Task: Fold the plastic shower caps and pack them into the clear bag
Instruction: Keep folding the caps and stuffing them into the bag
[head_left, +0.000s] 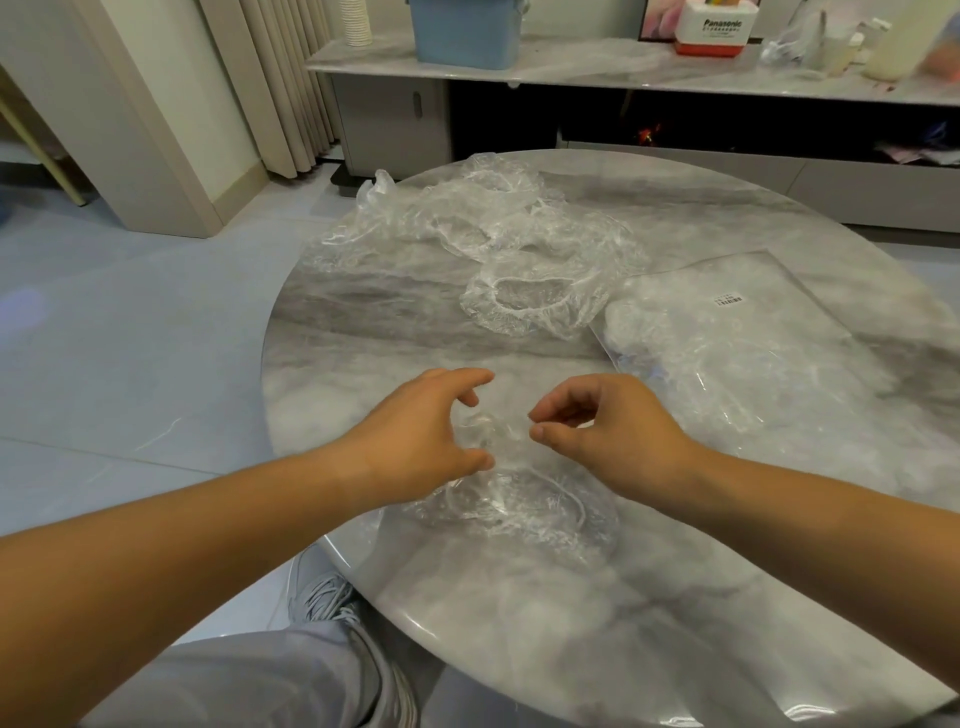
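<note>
A clear plastic shower cap (519, 501) lies crumpled on the marble table (519, 613) right in front of me, and part of it bunches up between my hands. My left hand (423, 428) curls its thumb and fingers around that raised plastic. My right hand (602, 431) pinches the cap's film between thumb and forefinger. Another open cap (535, 299) rests mid-table, and a loose heap of several caps (467, 218) lies behind it. The clear bag (737, 338), with a small white label, lies flat to the right with crumpled plastic inside.
The round table's edge curves close on the left, above my grey trouser leg (291, 670) and shoe. Behind the table stands a low marble-topped cabinet (597, 67) carrying a blue bin (465, 31), a white box and bottles.
</note>
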